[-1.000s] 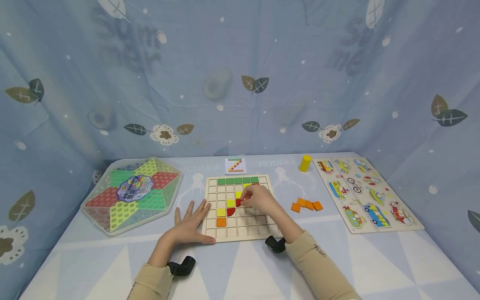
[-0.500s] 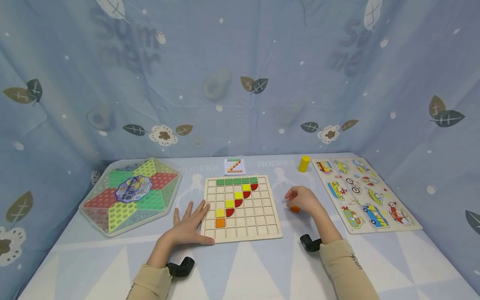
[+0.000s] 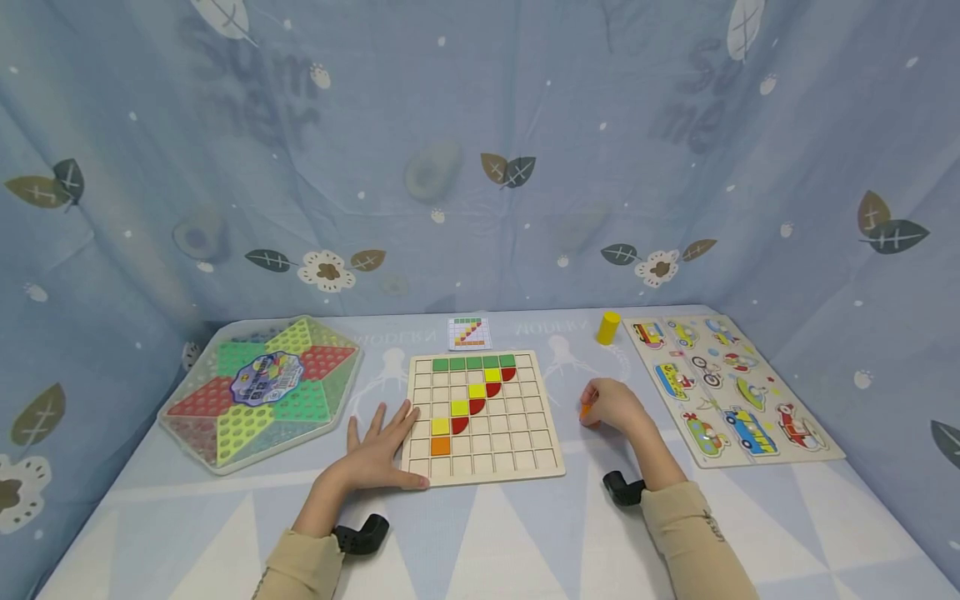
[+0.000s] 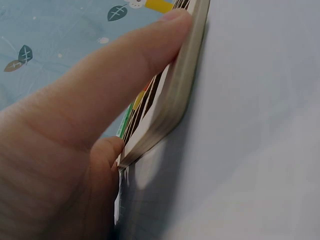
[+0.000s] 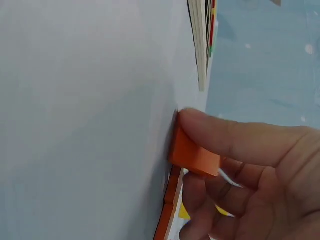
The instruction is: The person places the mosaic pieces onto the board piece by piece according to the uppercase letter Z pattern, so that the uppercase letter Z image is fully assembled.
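Observation:
My left hand (image 3: 378, 457) lies with fingers spread at the left edge of a wooden grid board (image 3: 517, 442), its thumb across the front left corner. In the left wrist view, the thumb (image 4: 125, 75) presses on the rim of the board (image 4: 185, 85). Green squares, a diagonal of yellow squares and red quarter-rounds, and one orange square (image 3: 440, 446) sit in the grid. Right of the board, my right hand (image 3: 615, 404) pinches an orange square tile (image 5: 197, 156) between thumb and fingers, tilted up close to the table. More orange tiles (image 5: 172, 187) lie under that hand.
A small pattern card (image 3: 469, 333) lies behind the board. A yellow cylinder (image 3: 608, 328) stands at the back right, beside a vehicle picture puzzle (image 3: 817, 450). At the left is a hexagonal star-pattern game box (image 3: 266, 377). A patterned curtain (image 3: 480, 242) rises behind the table.
My right hand has left the red pieces on the board, moved right to the loose orange tiles and taken hold of one. The left hand has stayed at the board's edge.

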Tool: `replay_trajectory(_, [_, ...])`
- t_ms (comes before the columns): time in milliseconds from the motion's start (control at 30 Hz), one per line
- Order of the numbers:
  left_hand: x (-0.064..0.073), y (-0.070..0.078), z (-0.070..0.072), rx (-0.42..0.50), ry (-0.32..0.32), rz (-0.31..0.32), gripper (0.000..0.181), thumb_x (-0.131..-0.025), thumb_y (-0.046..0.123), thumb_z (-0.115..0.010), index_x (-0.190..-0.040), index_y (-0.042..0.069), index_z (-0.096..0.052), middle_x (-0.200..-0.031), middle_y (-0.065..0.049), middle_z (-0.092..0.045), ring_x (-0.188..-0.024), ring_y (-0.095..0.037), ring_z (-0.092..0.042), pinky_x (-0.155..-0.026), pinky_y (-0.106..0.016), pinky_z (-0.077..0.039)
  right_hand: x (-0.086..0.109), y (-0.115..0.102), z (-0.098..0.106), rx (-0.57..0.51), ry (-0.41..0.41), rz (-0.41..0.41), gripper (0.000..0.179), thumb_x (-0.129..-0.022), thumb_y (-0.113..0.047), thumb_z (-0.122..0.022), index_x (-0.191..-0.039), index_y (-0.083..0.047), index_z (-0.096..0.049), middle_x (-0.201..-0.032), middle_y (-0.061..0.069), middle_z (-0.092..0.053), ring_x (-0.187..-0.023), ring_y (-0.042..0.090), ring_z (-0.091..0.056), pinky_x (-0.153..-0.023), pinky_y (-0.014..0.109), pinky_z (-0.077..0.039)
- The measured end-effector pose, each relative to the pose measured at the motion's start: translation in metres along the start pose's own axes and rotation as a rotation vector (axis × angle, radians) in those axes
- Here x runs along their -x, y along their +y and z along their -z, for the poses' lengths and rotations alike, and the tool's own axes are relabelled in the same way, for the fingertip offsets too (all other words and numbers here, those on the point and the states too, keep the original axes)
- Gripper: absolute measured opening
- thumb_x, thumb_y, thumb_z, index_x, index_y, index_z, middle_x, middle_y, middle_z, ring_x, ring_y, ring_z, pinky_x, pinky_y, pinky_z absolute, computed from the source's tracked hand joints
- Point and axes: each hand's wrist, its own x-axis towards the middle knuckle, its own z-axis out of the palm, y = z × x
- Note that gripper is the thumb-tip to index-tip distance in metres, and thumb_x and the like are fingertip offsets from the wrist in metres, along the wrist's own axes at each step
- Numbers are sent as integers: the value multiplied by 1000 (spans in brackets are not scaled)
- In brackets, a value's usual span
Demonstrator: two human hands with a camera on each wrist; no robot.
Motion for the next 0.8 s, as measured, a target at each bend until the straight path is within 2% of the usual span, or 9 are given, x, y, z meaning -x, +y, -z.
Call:
replay_trajectory(67, [0, 0, 0, -1, -1, 1, 112, -64, 59, -73, -149, 9, -19, -155, -10, -7, -138, -43, 8, -97, -67, 17, -2, -3, -1, -69, -11, 34, 22, -72, -2, -75, -85, -3, -58, -76, 5, -54, -64, 16, -49, -56, 26, -41])
replay_trajectory(233, [0, 0, -1, 0, 0, 7, 112, -64, 60, -73, -149, 10, -19, -155, -9, -7, -138, -42, 8, -98, -66, 17, -3, -24, -10, -318, -69, 95, 19, -76, -4, -73, -91, -1, -62, -76, 4, -55, -65, 14, -50, -57, 26, -45])
replay_trajectory(400, [-1, -1, -2, 1, 7, 6, 112, -63, 60, -73, -148, 10, -20, -155, -9, -8, -138, -42, 7, -98, -66, 17, 0, -54, -27, -423, -129, 159, 17, -79, -2, -70, -95, 0, -68, -82, 5, -56, -74, 15, -53, -65, 25, -50])
replay_trajectory(567, [-1, -1, -2, -13, 6, 11, 112, -64, 61, -73, -148, 10, -20, -155, -9, -8, -138, -42, 7, -98, -66, 16, 3, -81, -49, -400, -183, 217, 14, -79, -2, -70, -93, -4, -72, -86, 5, -61, -75, 16, -55, -67, 25, -51])
replay_trajectory(800, [-2, 0, -1, -34, 3, 29, 112, -64, 62, -72, -149, 11, -19, -155, -9, -8, -139, -42, 6, -99, -66, 15, 4, -104, -80, -282, -200, 263, 6, -74, -9, -76, -79, -8, -72, -70, 1, -63, -64, 14, -55, -59, 23, -47])
